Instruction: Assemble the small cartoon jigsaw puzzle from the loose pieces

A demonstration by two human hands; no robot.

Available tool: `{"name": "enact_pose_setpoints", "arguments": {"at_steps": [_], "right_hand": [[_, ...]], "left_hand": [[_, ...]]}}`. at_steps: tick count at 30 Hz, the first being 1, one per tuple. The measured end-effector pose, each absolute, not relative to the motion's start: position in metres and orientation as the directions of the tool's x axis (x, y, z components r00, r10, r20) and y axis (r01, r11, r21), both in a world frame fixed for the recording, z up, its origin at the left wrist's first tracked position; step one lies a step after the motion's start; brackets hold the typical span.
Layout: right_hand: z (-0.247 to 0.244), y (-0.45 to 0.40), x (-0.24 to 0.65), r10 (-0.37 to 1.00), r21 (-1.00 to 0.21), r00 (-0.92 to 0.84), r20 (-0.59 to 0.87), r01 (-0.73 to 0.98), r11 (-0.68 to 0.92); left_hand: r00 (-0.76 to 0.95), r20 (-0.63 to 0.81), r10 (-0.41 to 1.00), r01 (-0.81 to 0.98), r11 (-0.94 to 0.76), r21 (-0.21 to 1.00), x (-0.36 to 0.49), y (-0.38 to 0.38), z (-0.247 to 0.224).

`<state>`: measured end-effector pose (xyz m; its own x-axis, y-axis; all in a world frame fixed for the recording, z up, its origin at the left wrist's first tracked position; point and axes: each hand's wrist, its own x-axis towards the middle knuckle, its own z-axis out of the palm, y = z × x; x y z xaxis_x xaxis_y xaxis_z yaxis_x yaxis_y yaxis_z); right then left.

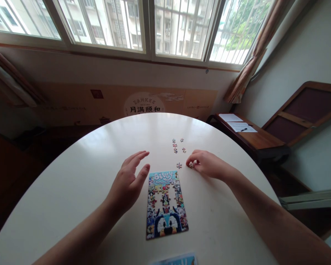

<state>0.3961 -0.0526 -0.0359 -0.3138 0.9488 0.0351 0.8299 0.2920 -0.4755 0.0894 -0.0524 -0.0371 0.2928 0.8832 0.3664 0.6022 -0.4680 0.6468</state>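
Note:
A partly filled jigsaw puzzle (168, 222) lies on the white table, with a blue cartoon dog at its lower end and pale gaps in its middle. My right hand (206, 165) rests at the table just beyond the puzzle's upper right, its fingertips pinching a small puzzle piece (191, 165). A loose puzzle piece (179, 165) lies to the left of those fingers. Farther back are several more pieces, among them one puzzle piece (184, 150) near my right knuckles. My left hand (131, 180) hovers beside the puzzle's upper left corner, fingers apart and holding nothing.
The round white table (71, 195) fills the foreground. At its near edge shows part of a blue printed item (179, 260). Right of the table stands a wooden chair (264, 136) with papers (241, 127) and a pen on it. Barred windows and a printed box are behind.

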Motion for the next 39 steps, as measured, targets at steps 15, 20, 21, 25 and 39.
{"name": "enact_pose_setpoints", "arguments": {"at_steps": [15, 20, 21, 25, 39], "right_hand": [[-0.015, -0.063, 0.396, 0.986, -0.329, -0.163, -0.016, 0.933, 0.149], [-0.017, -0.062, 0.402, 0.985, -0.306, -0.165, -0.048, 0.941, 0.143], [-0.018, -0.061, 0.405, 0.986, -0.313, -0.162, -0.045, 0.939, 0.140], [-0.020, -0.057, 0.415, 0.978, -0.391, -0.174, -0.117, 0.913, 0.115], [-0.010, -0.064, 0.411, 0.892, -0.842, -0.398, -0.213, 0.539, 0.039]], "left_hand": [[0.335, 0.349, 0.875, 0.630, -0.483, 0.608, 0.091, -0.054, -0.038], [0.337, 0.369, 0.866, 0.614, -0.499, 0.611, 0.096, -0.056, -0.034], [0.331, 0.376, 0.866, 0.606, -0.500, 0.618, 0.098, -0.056, -0.034], [0.345, 0.397, 0.851, 0.566, -0.526, 0.635, 0.101, -0.054, -0.038], [0.397, 0.443, 0.804, 0.551, -0.595, 0.585, 0.103, -0.061, -0.031]]}}
